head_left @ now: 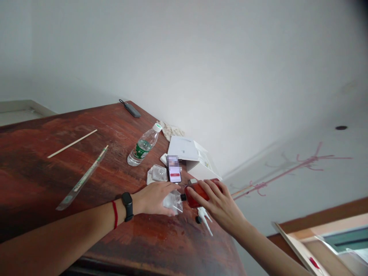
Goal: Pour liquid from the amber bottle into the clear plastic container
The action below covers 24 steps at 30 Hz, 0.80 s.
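My left hand [155, 197], with a black wristband and a red cord at the wrist, is closed around a small clear plastic container [175, 200]. A thin white stick shows at the container's lower side. In my right hand [217, 199] is a bottle of red-amber liquid [193, 198], tipped on its side. Its black neck points left and meets the container's edge; whether liquid is flowing, I cannot tell. Just below the bottle lie a white pronged piece [205, 220] and a small black cap [198, 219].
Beyond my hands are a lit phone [174, 172], a clear square dish [159, 173], a water bottle [143, 147] and a white box [182, 147]. A bare stick [72, 143] and wrapped chopsticks [86, 176] lie left on the wooden table [120, 172]. A grey device [132, 110] sits near the wall.
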{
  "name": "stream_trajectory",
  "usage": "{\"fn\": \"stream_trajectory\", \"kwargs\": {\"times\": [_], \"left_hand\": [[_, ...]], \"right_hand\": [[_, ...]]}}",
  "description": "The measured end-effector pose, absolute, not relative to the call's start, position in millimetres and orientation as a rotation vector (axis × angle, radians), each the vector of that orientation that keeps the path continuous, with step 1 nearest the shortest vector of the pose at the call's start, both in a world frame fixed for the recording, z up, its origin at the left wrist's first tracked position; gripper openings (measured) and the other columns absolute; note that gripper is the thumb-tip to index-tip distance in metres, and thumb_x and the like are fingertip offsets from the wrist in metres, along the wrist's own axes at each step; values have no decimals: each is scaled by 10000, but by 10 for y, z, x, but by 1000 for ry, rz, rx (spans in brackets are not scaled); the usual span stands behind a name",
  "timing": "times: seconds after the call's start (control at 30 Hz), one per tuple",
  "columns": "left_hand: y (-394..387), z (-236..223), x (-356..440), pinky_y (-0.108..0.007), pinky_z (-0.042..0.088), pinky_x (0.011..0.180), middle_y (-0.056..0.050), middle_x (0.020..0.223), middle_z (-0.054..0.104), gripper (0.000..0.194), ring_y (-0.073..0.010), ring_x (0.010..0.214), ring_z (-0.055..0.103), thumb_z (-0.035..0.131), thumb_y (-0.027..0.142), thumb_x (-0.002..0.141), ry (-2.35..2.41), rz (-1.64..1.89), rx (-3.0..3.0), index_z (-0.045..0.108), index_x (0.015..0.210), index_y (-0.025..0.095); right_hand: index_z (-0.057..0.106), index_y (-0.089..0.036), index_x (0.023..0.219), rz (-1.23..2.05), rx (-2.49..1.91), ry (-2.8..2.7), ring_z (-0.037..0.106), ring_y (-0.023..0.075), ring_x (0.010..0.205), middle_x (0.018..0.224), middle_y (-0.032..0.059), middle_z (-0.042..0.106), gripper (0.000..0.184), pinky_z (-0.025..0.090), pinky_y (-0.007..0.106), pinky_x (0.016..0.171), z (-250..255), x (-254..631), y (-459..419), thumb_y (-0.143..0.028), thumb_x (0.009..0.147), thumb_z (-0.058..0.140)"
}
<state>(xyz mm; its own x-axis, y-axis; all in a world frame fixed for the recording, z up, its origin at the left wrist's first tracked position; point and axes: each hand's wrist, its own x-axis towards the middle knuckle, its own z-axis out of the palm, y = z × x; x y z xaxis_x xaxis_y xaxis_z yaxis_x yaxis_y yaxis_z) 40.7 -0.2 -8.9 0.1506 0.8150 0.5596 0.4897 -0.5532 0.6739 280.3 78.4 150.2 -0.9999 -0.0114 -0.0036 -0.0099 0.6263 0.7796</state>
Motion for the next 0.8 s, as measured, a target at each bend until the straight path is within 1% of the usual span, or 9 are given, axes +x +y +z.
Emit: {"fn": "stream_trajectory", "kwargs": {"times": [0.13, 0.23, 0.37, 0.5, 0.57, 0.63, 0.73, 0.8], "left_hand": [[5, -107, 392, -491, 473, 1179, -111, 1443, 715, 799, -387, 1312, 684, 983, 340, 756, 1211, 1356, 2064, 609, 1458, 260], [8, -111, 379, -484, 473, 1183, -113, 1479, 693, 818, -381, 1346, 663, 986, 329, 760, 1203, 1340, 2044, 601, 1478, 264], [4, -108, 368, -489, 482, 1178, -110, 1490, 685, 780, -381, 1368, 645, 962, 365, 794, 1211, 1316, 2062, 605, 1482, 273], [-3, -110, 363, -502, 460, 1204, -130, 1493, 679, 791, -387, 1370, 643, 954, 374, 789, 1246, 1303, 2066, 598, 1484, 248], [-7, -110, 359, -499, 454, 1210, -126, 1500, 674, 787, -382, 1372, 642, 946, 373, 793, 1254, 1292, 2068, 595, 1486, 250], [-12, -105, 353, -493, 449, 1214, -116, 1509, 670, 768, -372, 1385, 634, 929, 371, 808, 1252, 1280, 2074, 592, 1488, 258], [-22, -98, 337, -497, 442, 1221, -124, 1527, 654, 765, -365, 1403, 620, 922, 373, 820, 1253, 1271, 2076, 582, 1493, 245], [-28, -97, 326, -503, 444, 1219, -131, 1526, 653, 770, -366, 1395, 625, 925, 380, 819, 1265, 1272, 2068, 576, 1491, 239]], "right_hand": [[572, -268, 1517, -1307, -118, -2832, 568, 376, 1249, 1385, 175, 696, 699, 410, 517, 1025, 1396, 2859, 800, -60, 873, 746], [570, -280, 1528, -1195, -281, -2832, 584, 376, 1253, 1409, 171, 680, 706, 437, 528, 1026, 1248, 2946, 816, -117, 881, 802], [552, -274, 1548, -997, -498, -2771, 595, 397, 1241, 1406, 177, 673, 777, 481, 537, 997, 993, 3087, 818, -198, 841, 866], [502, -269, 1583, -749, -658, -2741, 618, 385, 1236, 1376, 158, 683, 829, 526, 534, 1010, 796, 3162, 784, -224, 831, 848], [493, -273, 1586, -616, -711, -2739, 639, 376, 1227, 1370, 154, 685, 806, 538, 542, 1021, 746, 3162, 754, -235, 853, 826], [514, -278, 1568, -409, -761, -2719, 645, 382, 1253, 1374, 156, 687, 759, 534, 564, 1045, 717, 3145, 722, -224, 867, 801], [553, -289, 1520, -85, -832, -2639, 645, 388, 1300, 1387, 144, 695, 742, 518, 589, 1085, 669, 3112, 692, -181, 822, 782], [565, -284, 1472, 46, -872, -2570, 677, 369, 1274, 1369, 123, 711, 729, 541, 561, 1071, 614, 3098, 697, -182, 783, 779]]}}
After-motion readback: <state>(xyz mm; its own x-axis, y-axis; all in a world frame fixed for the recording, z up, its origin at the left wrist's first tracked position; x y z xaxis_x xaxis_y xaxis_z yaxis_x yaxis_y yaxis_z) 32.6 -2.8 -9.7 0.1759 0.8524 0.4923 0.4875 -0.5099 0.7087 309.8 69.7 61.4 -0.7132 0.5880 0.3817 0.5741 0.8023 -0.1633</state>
